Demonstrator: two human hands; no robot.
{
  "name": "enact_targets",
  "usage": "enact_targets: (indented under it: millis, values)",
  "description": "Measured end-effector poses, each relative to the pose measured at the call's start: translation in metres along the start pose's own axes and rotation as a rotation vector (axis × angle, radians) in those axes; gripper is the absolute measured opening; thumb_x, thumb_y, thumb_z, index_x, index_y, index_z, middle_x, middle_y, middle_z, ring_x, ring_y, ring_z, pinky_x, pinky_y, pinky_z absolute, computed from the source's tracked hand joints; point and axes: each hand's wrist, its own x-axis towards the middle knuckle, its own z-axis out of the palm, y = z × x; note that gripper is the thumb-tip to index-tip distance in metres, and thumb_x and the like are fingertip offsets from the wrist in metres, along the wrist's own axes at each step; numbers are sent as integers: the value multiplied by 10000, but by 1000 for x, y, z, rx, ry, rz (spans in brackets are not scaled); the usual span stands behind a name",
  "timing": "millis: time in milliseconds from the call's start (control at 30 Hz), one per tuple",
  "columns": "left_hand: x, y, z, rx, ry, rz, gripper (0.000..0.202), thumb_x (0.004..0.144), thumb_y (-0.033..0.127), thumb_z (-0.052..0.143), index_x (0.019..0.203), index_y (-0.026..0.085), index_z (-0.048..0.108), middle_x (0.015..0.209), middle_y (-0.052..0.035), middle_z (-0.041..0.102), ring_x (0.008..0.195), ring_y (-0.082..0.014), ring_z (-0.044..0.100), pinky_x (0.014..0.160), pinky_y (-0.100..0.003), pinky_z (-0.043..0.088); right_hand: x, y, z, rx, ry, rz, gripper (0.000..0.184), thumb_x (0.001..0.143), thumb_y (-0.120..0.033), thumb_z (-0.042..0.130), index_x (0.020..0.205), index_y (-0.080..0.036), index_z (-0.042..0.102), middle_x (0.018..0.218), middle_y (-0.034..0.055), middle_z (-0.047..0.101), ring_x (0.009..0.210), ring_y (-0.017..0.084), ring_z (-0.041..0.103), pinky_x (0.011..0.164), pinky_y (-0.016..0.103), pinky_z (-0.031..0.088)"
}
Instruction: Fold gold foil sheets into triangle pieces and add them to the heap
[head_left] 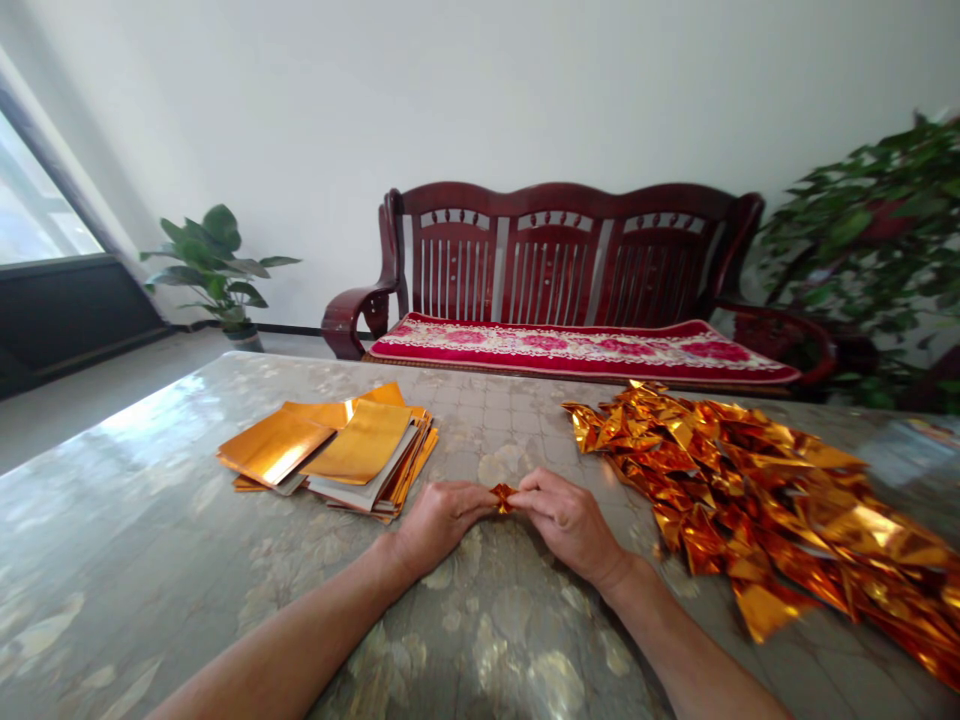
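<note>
Between my hands is a small folded piece of shiny gold foil paper (502,497), mostly hidden by fingers. My left hand (442,518) pinches its left end, and my right hand (564,520) pinches the right end. Both hands are low over the table, close together. Left of them lies a loose stack of flat gold foil sheets (364,442), some showing pale backs. To the right spreads a large heap of folded orange-gold foil pieces (720,480), pointed and crumpled in shape.
The table (300,590) has a glossy patterned cover. A clear plastic packet (911,450) lies at its right side, beyond the heap. Behind the table stands a dark red wooden bench (555,260) with a red floral cushion (585,345). Potted plants (217,260) flank it.
</note>
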Motion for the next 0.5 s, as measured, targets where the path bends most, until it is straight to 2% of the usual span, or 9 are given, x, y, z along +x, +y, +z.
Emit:
enact_targets:
  millis: [167, 333, 500]
  values:
    - [0, -1, 1, 39, 25, 17, 214, 977, 295, 529, 1027, 259, 734, 969, -10, 755, 882, -139, 695, 802, -220, 513, 1, 0, 0, -16, 7, -6, 238, 919, -142, 564, 998, -264, 752, 901, 32, 694, 813, 148, 651, 709, 246, 507]
    - [-1, -4, 2, 232, 80, 4, 234, 987, 267, 496, 1040, 257, 724, 963, -33, 749, 888, -150, 692, 802, -226, 515, 4, -7, -2, -69, 28, 62, 192, 879, -179, 631, 1004, -271, 745, 972, 37, 702, 880, 177, 650, 761, 287, 513]
    - [-2, 2, 0, 464, 113, 149, 237, 1007, 260, 454, 1024, 235, 689, 930, -44, 728, 856, -155, 666, 782, -245, 483, 9, -23, 1, -93, 138, 161, 119, 891, -245, 620, 879, -258, 737, 1026, 64, 689, 976, 223, 628, 860, 362, 502]
